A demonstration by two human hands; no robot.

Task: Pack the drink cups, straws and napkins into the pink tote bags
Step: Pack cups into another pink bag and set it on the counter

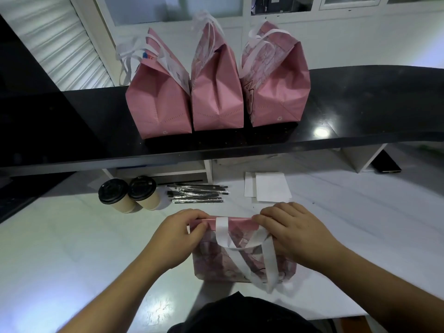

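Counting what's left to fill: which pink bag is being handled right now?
The bag on the white table, gripped by left hand and right hand; the other three stand on the black counter.

black shelf (360, 111) above white marble counter (60, 248)

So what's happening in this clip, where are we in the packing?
A person is working at a white counter, both hands on a flat pink tote bag: the left hand and right hand pinch its top edge, apparently to open it. Three pink bags already stand upright on the black shelf above. Two lidded cups, a pile of wrapped straws and white napkins still lie unpacked on the counter behind the bag.
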